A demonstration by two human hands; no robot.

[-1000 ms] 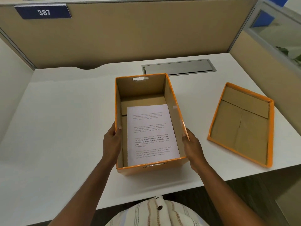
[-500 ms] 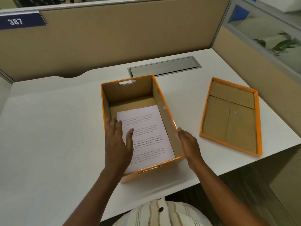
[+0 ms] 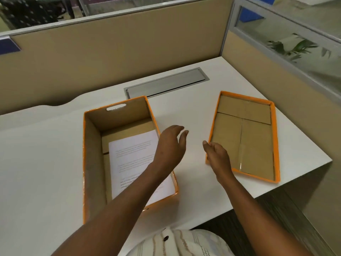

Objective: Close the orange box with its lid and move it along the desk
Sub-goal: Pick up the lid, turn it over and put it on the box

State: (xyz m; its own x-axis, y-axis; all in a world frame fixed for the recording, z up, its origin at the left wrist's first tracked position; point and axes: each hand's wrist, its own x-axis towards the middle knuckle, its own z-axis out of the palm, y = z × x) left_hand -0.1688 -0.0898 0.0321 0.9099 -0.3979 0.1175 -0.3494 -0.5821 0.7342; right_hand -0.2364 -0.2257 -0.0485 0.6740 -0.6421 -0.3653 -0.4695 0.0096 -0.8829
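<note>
The orange box [image 3: 92, 163] stands open on the white desk [image 3: 40, 154], with a printed white sheet [image 3: 132, 156] lying on its cardboard floor. Its lid [image 3: 245, 137] lies upside down on the desk to the right, brown inside facing up. My left hand [image 3: 170, 145] hovers above the box's right wall, fingers apart and empty, the forearm crossing over the box. My right hand [image 3: 216, 156] is open and empty at the lid's near left corner; whether it touches the rim I cannot tell.
A grey metal cable flap [image 3: 166, 83] is set into the desk behind the box. Beige partition walls [image 3: 118, 52] close the back and right sides. The desk's front right edge [image 3: 295, 182] runs just past the lid.
Both hands have left the box and moved right toward the lid. The left hand came out from over the sheet. The camera view has swung to the right.
</note>
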